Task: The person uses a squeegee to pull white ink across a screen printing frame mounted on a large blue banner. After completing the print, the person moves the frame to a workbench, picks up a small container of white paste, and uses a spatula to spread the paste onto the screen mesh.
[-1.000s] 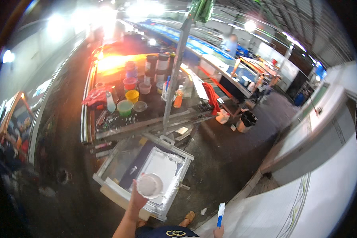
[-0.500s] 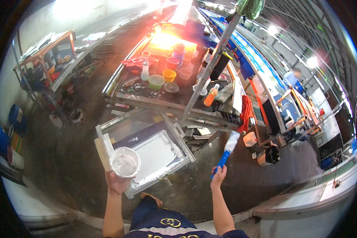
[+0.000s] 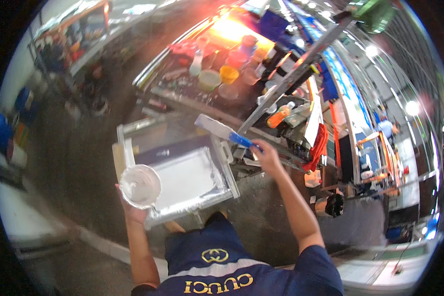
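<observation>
The right hand, closed round a scraper, has swung it to the frame's one o'clock. The left hand grips a tub at eight o'clock, so both are near.

The dark, metal-edged counter carried a round yellow plastic tub; left of that tub stood a pale green round tub and a slim whitish bottle, right of it an orange-filled clear bottle, before it a round translucent lid.
</observation>
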